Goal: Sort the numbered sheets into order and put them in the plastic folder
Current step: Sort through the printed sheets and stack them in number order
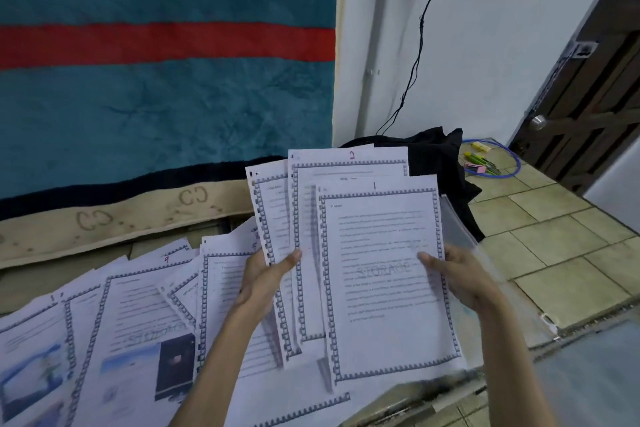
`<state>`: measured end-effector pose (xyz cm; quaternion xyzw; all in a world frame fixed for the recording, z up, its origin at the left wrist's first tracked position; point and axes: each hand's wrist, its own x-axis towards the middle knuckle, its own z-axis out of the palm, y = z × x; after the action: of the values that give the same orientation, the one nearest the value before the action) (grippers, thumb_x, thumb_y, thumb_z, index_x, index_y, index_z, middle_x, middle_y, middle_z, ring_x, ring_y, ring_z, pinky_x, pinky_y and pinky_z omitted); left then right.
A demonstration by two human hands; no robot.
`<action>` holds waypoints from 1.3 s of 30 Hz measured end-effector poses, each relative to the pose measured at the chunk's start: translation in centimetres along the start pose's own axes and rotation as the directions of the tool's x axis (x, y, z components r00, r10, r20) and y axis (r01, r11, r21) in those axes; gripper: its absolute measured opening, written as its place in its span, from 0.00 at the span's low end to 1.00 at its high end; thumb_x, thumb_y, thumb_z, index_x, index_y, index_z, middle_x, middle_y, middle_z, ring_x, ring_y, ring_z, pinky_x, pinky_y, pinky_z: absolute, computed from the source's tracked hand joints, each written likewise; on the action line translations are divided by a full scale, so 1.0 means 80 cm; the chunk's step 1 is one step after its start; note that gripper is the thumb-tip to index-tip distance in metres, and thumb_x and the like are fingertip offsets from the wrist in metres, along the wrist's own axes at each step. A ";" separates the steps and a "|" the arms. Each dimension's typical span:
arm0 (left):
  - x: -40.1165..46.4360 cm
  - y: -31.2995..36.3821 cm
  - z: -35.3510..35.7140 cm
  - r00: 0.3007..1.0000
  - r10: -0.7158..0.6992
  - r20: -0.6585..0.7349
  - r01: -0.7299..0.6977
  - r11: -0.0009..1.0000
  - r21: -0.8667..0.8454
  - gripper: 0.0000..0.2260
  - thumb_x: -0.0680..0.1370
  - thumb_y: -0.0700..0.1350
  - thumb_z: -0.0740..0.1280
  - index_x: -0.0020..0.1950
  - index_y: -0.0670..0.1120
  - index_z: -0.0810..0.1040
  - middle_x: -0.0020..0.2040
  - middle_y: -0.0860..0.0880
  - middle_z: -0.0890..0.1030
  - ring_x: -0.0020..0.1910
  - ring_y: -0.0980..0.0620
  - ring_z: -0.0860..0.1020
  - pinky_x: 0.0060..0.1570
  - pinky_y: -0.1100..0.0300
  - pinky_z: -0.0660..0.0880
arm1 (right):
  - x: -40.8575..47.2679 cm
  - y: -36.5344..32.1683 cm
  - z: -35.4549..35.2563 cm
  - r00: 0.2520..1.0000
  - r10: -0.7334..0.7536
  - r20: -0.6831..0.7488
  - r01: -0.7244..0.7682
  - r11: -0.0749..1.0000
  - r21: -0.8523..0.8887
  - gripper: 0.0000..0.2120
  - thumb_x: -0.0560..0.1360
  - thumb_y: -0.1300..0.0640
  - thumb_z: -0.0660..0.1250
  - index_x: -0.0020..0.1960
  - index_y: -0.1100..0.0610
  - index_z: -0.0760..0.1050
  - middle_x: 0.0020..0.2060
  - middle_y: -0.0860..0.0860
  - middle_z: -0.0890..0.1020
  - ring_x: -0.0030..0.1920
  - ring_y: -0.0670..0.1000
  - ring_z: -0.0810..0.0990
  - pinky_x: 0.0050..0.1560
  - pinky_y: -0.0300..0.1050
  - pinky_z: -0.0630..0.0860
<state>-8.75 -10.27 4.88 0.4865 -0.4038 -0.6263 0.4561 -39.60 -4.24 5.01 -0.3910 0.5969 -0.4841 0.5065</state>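
I hold a fan of printed sheets with patterned borders upright in front of me. The front sheet, numbered 1 (381, 270), is pinched at its right edge by my right hand (457, 277). Behind it stands the sheet numbered 2 (349, 166), and further left another sheet (270, 204) that my left hand (266, 274) grips with the thumb on top. Several more numbered sheets (138, 322) lie spread on the floor at the lower left, one marked 9. A clear plastic folder (457, 229) shows behind the held sheets at the right.
A teal blanket with a red stripe (166, 80) hangs behind. Black cloth (440, 152) lies on the tiled floor (554, 239), with small tools and a blue cable (491, 163) beyond. A dark door (595, 97) is at the right.
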 end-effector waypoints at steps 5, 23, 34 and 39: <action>-0.008 0.008 -0.034 0.996 0.034 -0.084 -0.036 0.999 -0.023 0.12 0.73 0.35 0.70 0.53 0.46 0.78 0.51 0.47 0.81 0.53 0.48 0.79 0.58 0.55 0.73 | 0.015 0.012 0.021 0.997 -0.027 -0.071 0.035 0.992 0.119 0.44 0.38 0.39 0.82 0.49 0.60 0.81 0.44 0.55 0.86 0.42 0.54 0.85 0.38 0.46 0.82; -0.014 0.008 -0.029 0.912 0.406 -0.060 -0.391 0.903 0.178 0.35 0.75 0.36 0.67 0.70 0.63 0.53 0.74 0.54 0.62 0.69 0.63 0.65 0.65 0.68 0.66 | 0.008 0.030 0.035 0.999 -0.035 -0.022 0.039 0.971 0.235 0.43 0.48 0.45 0.84 0.58 0.62 0.77 0.52 0.57 0.84 0.49 0.56 0.84 0.43 0.48 0.82; -0.010 0.006 -0.025 0.969 0.154 -0.195 -0.132 0.984 0.121 0.11 0.74 0.43 0.70 0.57 0.46 0.78 0.48 0.53 0.81 0.49 0.54 0.79 0.47 0.65 0.74 | -0.001 0.028 0.017 0.998 0.041 -0.058 -0.024 0.965 0.262 0.36 0.50 0.51 0.83 0.54 0.63 0.78 0.48 0.57 0.85 0.43 0.53 0.85 0.36 0.44 0.81; -0.016 0.004 0.002 0.997 0.062 -0.048 -0.056 0.993 0.104 0.08 0.79 0.46 0.63 0.55 0.49 0.77 0.45 0.58 0.81 0.45 0.61 0.79 0.40 0.73 0.73 | 0.001 0.017 0.038 0.993 0.114 -0.008 -0.108 0.956 0.271 0.25 0.69 0.54 0.72 0.61 0.65 0.74 0.52 0.56 0.84 0.51 0.54 0.83 0.49 0.51 0.81</action>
<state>-8.67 -9.12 5.54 0.5129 -0.4378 -0.5783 0.4591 -36.59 -4.55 3.63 -0.2784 0.5521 -0.5364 0.5744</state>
